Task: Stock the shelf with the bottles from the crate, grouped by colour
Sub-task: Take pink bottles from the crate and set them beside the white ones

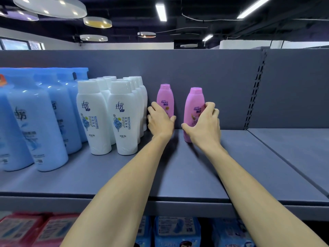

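Two pink bottles stand upright on the grey shelf (pixel 178 175). My left hand (pixel 160 120) grips the rear pink bottle (pixel 165 97), which stands near the back panel, just right of the white bottles. My right hand (pixel 204 125) grips the front pink bottle (pixel 194 102), thumb on its left side and fingers round its right. Several white bottles (pixel 122 118) stand in two rows to the left. Further left stand several blue bottles (pixel 35 125). The crate is out of view.
The shelf stretches bare to the right of the pink bottles, up to a seam (pixel 284 157) with the adjoining shelf board. A slotted upright (pixel 254 91) runs down the back panel. Below the shelf lie pink packs (pixel 35 229) and blue packs (pixel 178 230).
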The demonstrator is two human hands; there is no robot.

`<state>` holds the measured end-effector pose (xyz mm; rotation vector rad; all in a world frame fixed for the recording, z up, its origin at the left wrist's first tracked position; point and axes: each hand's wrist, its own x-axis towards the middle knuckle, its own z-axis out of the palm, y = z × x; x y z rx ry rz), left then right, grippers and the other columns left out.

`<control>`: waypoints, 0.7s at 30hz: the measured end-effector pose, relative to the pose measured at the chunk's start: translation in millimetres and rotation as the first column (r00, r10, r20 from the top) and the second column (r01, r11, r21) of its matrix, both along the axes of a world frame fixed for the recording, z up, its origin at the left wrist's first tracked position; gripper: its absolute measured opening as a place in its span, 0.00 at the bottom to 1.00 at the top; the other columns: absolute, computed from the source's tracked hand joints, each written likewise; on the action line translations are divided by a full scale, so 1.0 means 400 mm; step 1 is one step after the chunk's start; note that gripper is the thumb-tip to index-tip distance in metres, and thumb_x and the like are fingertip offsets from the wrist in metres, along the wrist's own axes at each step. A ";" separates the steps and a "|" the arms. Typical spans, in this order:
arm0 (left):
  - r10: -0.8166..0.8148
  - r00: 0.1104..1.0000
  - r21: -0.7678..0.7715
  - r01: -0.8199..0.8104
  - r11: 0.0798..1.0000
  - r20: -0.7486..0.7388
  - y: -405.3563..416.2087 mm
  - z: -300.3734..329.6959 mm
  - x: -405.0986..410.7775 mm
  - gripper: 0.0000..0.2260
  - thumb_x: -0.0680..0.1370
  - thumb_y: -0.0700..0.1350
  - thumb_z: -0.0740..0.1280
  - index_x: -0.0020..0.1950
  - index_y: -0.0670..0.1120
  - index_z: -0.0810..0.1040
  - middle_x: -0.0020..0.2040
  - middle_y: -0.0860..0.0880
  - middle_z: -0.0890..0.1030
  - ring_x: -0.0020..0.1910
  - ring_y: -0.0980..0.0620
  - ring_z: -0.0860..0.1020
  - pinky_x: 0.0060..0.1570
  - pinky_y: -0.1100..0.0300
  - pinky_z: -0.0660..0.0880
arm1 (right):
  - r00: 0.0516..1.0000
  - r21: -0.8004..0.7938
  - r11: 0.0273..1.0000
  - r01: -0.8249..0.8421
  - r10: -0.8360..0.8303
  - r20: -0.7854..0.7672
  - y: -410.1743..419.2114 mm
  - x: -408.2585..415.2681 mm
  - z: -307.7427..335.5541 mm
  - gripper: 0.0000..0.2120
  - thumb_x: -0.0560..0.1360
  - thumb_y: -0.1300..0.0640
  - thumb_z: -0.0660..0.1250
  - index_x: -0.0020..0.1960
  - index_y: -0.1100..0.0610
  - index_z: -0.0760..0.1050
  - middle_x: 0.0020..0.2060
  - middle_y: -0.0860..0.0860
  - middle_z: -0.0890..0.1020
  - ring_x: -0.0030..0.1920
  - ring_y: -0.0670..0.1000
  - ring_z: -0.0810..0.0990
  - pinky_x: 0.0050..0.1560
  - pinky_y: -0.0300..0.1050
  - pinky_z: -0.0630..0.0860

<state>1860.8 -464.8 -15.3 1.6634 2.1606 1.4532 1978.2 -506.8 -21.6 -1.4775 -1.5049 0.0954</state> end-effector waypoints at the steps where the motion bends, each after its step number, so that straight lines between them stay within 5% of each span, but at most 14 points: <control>1: -0.014 1.000 -0.021 0.014 1.000 0.016 -0.009 -0.001 -0.001 0.29 0.71 0.48 0.76 0.62 0.40 0.65 0.62 0.41 0.71 0.60 0.38 0.74 0.54 0.49 0.72 | 1.000 -0.001 1.000 -0.010 0.010 0.000 -0.002 0.002 0.001 0.35 0.67 0.52 0.77 0.65 0.54 0.59 0.56 0.52 0.68 0.52 0.61 0.73 0.43 0.48 0.69; 4: -0.064 0.998 -0.106 0.066 0.992 0.027 -0.045 -0.011 -0.010 0.29 0.71 0.46 0.77 0.63 0.39 0.64 0.63 0.41 0.70 0.61 0.38 0.74 0.56 0.50 0.72 | 1.000 -0.010 1.000 -0.027 0.027 -0.016 -0.009 0.002 0.010 0.41 0.66 0.53 0.77 0.70 0.49 0.56 0.54 0.52 0.67 0.52 0.61 0.74 0.46 0.49 0.71; 7: -0.133 0.990 -0.116 0.128 0.985 -0.038 -0.091 -0.019 -0.033 0.24 0.72 0.44 0.75 0.61 0.40 0.67 0.60 0.41 0.71 0.57 0.39 0.75 0.48 0.53 0.70 | 0.999 -0.045 0.998 -0.033 0.033 -0.009 -0.012 -0.016 0.021 0.41 0.65 0.53 0.78 0.69 0.48 0.56 0.54 0.51 0.67 0.53 0.61 0.74 0.46 0.50 0.73; 21: -0.199 0.972 -0.060 0.193 0.979 -0.122 -0.165 -0.056 -0.095 0.19 0.70 0.45 0.73 0.52 0.44 0.65 0.52 0.42 0.77 0.49 0.39 0.76 0.40 0.54 0.67 | 0.996 -0.077 0.994 -0.075 0.070 -0.062 0.030 -0.174 0.048 0.32 0.70 0.51 0.74 0.65 0.53 0.58 0.54 0.54 0.67 0.53 0.64 0.74 0.44 0.51 0.70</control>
